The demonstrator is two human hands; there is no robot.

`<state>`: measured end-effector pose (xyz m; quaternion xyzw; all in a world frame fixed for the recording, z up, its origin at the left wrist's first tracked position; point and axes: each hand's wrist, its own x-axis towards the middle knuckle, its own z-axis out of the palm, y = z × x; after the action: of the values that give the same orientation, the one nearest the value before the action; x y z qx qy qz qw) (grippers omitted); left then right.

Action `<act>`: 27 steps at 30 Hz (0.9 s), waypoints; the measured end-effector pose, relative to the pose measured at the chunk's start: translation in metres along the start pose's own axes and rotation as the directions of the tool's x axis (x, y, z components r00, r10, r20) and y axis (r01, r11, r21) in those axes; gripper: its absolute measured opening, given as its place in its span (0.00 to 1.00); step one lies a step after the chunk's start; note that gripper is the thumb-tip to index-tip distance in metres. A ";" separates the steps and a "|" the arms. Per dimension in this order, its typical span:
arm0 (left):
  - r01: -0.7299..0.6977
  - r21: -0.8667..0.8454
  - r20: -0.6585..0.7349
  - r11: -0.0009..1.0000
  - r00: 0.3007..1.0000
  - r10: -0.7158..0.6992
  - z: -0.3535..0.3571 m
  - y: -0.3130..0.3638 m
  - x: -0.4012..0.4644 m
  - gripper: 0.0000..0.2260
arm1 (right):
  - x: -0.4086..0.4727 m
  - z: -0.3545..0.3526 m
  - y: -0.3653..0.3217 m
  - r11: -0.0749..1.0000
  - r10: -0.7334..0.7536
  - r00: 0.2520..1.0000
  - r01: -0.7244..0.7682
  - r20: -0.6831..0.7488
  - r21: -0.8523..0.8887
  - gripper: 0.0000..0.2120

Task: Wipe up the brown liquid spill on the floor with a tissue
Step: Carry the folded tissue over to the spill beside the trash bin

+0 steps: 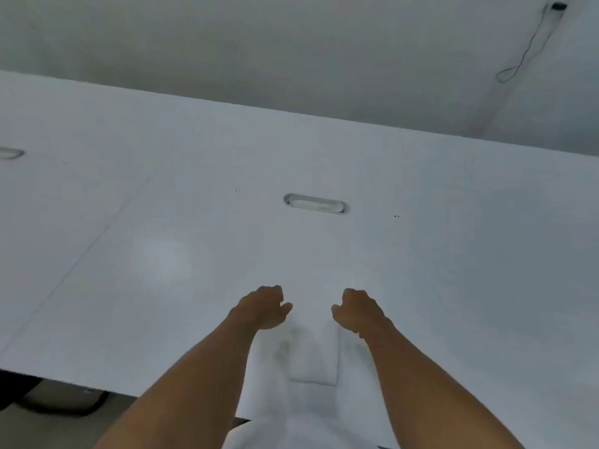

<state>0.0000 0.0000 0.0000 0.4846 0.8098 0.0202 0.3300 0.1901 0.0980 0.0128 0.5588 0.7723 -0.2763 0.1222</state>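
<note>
My left hand (262,307) has its fingers (270,291) curled downward over the worktop (162,222), thumb pointing inward; whether they pinch anything I cannot tell. My right hand (358,311) mirrors it, curled the same way, and again I cannot tell if there is anything in its hold. The two hands sit close together but apart. Between and just below them lies a white tissue (312,358), its outline blurred against the white surface, its squared lower edge near the worktop's front edge. Whether either hand touches the tissue I cannot make out. Faint grey smudges show on its left part.

Both my bare forearms run from the bottom of the frame up to the hands.

The worktop is broad, white and glossy, with a soft patch of reflected light to the left. I count two oval cable slots: one (316,204) straight ahead of the hands, a second (11,153) cut off at the left edge. A few tiny dark specks dot the surface.

Past the far edge stands a pale wall (291,53). One thin dark cable (525,50) hangs from a small black fitting (559,6) at the top right. Below the near left edge I see a strip of floor (64,429) and something dark.
</note>
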 end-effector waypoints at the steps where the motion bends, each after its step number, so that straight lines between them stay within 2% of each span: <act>1: 0.010 -0.033 0.044 0.999 0.999 -0.008 0.011 -0.002 -0.004 0.21 | -0.003 0.009 0.004 0.999 0.052 0.998 -0.052 0.045 0.014 0.19; 4: 0.009 -0.094 0.147 0.996 0.989 0.005 0.047 -0.008 -0.010 0.25 | -0.015 0.040 0.012 0.985 0.098 0.980 -0.120 0.172 0.127 0.28; 6: -0.012 -0.117 0.154 0.993 0.988 0.030 0.060 -0.009 -0.012 0.28 | -0.017 0.059 0.018 0.988 0.041 0.982 -0.067 0.185 0.136 0.30; 8: -0.059 -0.124 0.097 0.991 0.993 0.072 0.069 -0.009 -0.010 0.29 | -0.015 0.076 0.023 0.997 -0.042 0.990 0.033 0.138 0.064 0.31; 10: -0.136 -0.074 0.061 0.988 0.988 0.140 0.080 -0.005 -0.010 0.27 | -0.020 0.092 0.025 0.994 -0.105 0.993 0.106 0.050 -0.016 0.27; 13: -0.186 0.019 0.041 0.982 0.982 0.185 0.093 0.000 -0.010 0.21 | -0.028 0.105 0.027 0.994 -0.107 0.992 0.109 -0.062 0.027 0.17; 18: -0.185 -0.003 -0.028 0.983 0.982 0.184 0.101 -0.010 -0.007 0.08 | -0.036 0.113 0.030 0.994 -0.027 0.997 0.035 -0.076 0.104 0.05; 21: -0.199 -0.111 -0.039 0.974 0.980 0.196 0.102 -0.018 -0.006 0.06 | -0.039 0.114 0.029 0.985 0.036 0.998 -0.026 -0.059 0.170 0.05; 27: -0.120 -0.365 0.013 0.923 0.991 0.134 0.089 -0.027 -0.003 0.03 | -0.047 0.115 0.018 0.908 0.133 0.988 -0.087 -0.084 0.411 0.02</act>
<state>0.0295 -0.0418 -0.0773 0.4670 0.7525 0.1819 0.4273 0.2095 -0.0002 -0.0629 0.6291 0.6709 -0.3919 -0.0236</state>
